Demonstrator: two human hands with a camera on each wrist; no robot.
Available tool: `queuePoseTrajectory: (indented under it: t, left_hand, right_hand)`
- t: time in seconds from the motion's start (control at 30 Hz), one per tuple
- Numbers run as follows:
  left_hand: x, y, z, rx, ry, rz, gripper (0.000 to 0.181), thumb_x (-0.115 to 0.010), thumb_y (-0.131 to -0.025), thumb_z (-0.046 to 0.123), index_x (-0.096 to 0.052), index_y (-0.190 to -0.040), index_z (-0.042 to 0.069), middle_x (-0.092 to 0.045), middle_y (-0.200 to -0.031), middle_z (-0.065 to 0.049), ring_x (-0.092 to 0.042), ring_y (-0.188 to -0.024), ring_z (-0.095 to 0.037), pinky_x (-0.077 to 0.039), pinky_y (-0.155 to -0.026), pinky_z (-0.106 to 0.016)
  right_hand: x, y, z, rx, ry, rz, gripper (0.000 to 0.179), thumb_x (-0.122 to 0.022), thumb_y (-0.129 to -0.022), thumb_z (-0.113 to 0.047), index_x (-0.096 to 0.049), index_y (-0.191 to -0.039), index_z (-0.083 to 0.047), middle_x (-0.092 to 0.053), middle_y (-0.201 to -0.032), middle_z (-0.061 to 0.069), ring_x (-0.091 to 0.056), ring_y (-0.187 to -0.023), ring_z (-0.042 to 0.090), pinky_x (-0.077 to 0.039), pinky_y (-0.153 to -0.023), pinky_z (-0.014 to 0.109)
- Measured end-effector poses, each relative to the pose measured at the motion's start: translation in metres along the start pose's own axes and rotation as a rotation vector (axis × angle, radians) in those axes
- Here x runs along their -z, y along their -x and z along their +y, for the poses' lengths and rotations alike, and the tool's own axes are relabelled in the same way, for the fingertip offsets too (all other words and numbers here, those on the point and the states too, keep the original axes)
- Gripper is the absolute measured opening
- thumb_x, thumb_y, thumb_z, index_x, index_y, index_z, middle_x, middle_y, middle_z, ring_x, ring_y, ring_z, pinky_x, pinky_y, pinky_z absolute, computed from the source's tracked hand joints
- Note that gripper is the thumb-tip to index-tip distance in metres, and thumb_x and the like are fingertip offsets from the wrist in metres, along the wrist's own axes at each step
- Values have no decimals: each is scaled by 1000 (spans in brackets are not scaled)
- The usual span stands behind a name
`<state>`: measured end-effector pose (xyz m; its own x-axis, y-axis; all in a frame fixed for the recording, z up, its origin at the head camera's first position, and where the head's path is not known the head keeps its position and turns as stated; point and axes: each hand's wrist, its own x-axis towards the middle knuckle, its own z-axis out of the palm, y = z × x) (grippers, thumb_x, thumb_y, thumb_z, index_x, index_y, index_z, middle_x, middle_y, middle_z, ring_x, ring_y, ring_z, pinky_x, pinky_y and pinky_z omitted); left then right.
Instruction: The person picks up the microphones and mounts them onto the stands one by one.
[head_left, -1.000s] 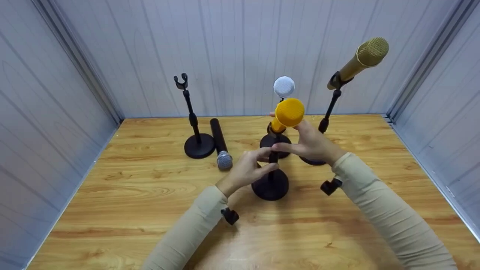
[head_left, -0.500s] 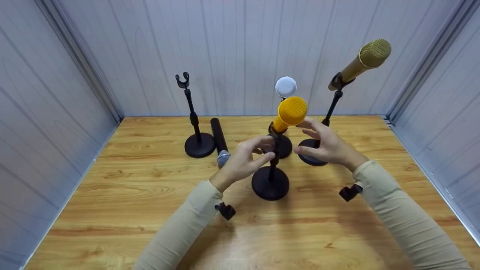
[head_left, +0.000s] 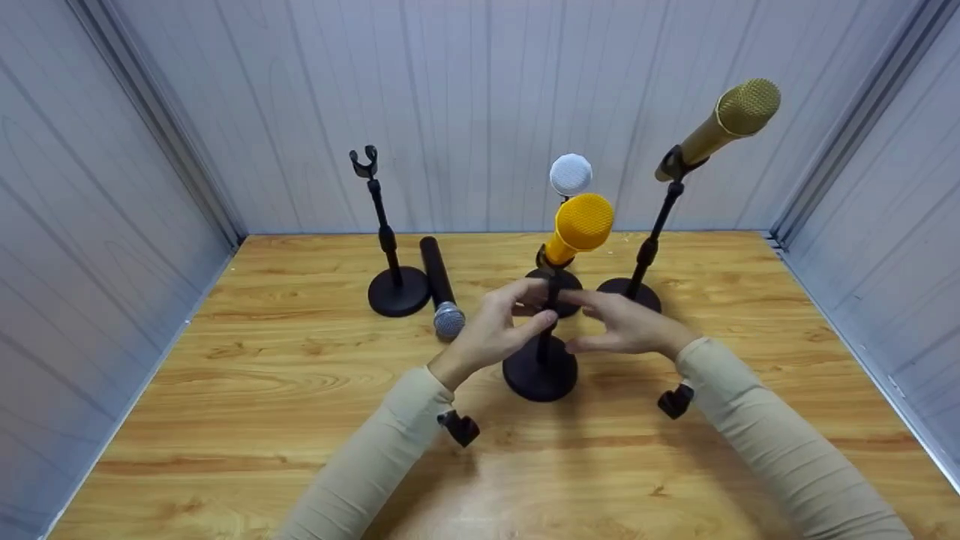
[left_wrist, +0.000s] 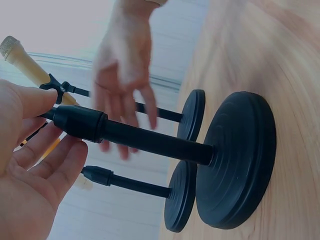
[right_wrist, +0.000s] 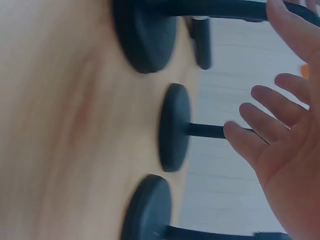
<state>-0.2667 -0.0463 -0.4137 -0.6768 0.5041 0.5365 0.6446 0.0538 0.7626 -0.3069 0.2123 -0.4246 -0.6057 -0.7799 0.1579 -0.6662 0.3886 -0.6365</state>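
A yellow microphone (head_left: 583,223) sits tilted in the clip of a black desktop microphone stand (head_left: 541,375), whose round base rests on the table. My left hand (head_left: 499,322) holds this stand's pole below the clip; in the left wrist view, thumb and fingers pinch it around the black collar (left_wrist: 80,122). Right of the pole is my right hand (head_left: 630,322), blurred, with fingers spread loosely and nothing gripped. The right wrist view shows its thumb overlapping the pole, with its other fingers apart from it.
Behind stands a white microphone (head_left: 571,175) on a stand, and at right a gold microphone (head_left: 746,109) on another. To the left, a black microphone with silver head (head_left: 448,319) lies beside a bare stand (head_left: 397,291). Panel walls enclose the wooden table (head_left: 300,420).
My right hand left the area behind the yellow microphone, drew off to the right, then came back lower beside the pole. My left hand has stayed around the pole, shifting slightly.
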Motion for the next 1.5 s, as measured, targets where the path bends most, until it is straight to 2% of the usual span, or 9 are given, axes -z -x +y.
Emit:
queuePoseTrajectory:
  t: [0.17,0.3,0.5,0.67,0.83,0.93,1.0,1.37,1.5]
  left_hand:
    - [-4,-4,-1,21,-35,-2,31,-67,-99,10,-61,-129,1,-69,-113,-13,-66,-104,-21,-55,-91,-35]
    - [-5,-6,-3,54,-42,-15,25,-63,-102,13,-63,-124,1,-69,-109,-11,-66,-103,-16,-53,-93,-30]
    - [-8,-6,-5,55,-30,-44,19,-56,-105,11,-61,-119,-1,-67,-103,-14,-67,-98,-29,-54,-89,-32]
    - [-10,-5,-9,17,-12,-32,18,-56,-105,6,-60,-119,-4,-67,-104,-16,-67,-97,-32,-55,-88,-39]
    - [-10,-3,7,-10,-20,4,15,-57,-101,-3,-60,-115,-11,-65,-98,-22,-63,-86,-35,-55,-80,-46]
    - [-12,-3,7,-13,-25,12,14,-57,-101,-5,-60,-113,-12,-65,-95,-22,-61,-82,-35,-55,-77,-46]
    - [-15,-4,-4,-9,-20,8,16,-58,-101,-3,-61,-115,-11,-66,-97,-21,-63,-84,-35,-56,-79,-46]
    - [-8,-4,-14,-10,-6,-121,20,-57,-103,0,-56,-122,-1,-66,-114,-9,-66,-104,-24,-55,-89,-35]
    - [-8,-4,-16,-24,20,-115,22,-58,-102,1,-57,-124,-2,-67,-116,-10,-67,-103,-21,-56,-86,-32]
  right_hand:
    - [-22,-7,5,-72,14,-131,75,-76,-92,-41,-43,-153,-13,-46,-154,4,-46,-139,22,-43,-109,50]
    - [-36,-15,2,-114,120,-181,74,-76,-90,-48,-49,-148,-10,-53,-147,8,-52,-132,22,-43,-109,45]
    - [-48,-24,-3,-191,168,-192,52,-75,-91,-49,-67,-125,-10,-68,-124,4,-64,-111,18,-50,-99,42]
    - [-51,-27,1,-131,194,-176,26,-67,-99,-39,-67,-100,-12,-69,-94,-3,-63,-86,9,-54,-80,34]
    - [-51,-30,1,-83,220,-176,23,-65,-101,-33,-66,-93,-12,-66,-84,-5,-61,-78,6,-53,-73,30]
    - [-51,-29,1,-93,227,-178,25,-66,-100,-33,-65,-87,-12,-62,-77,-7,-57,-71,5,-49,-67,27]
    - [-51,-27,2,-101,235,-174,26,-66,-100,-34,-63,-84,-13,-59,-74,-9,-54,-68,3,-46,-63,25]
    - [-51,-28,2,-133,239,-172,27,-64,-100,-39,-65,-89,-15,-64,-83,-8,-58,-75,5,-49,-68,28]
    - [-51,-26,3,-129,235,-163,26,-65,-100,-39,-66,-90,-16,-66,-85,-8,-60,-77,5,-51,-70,29]
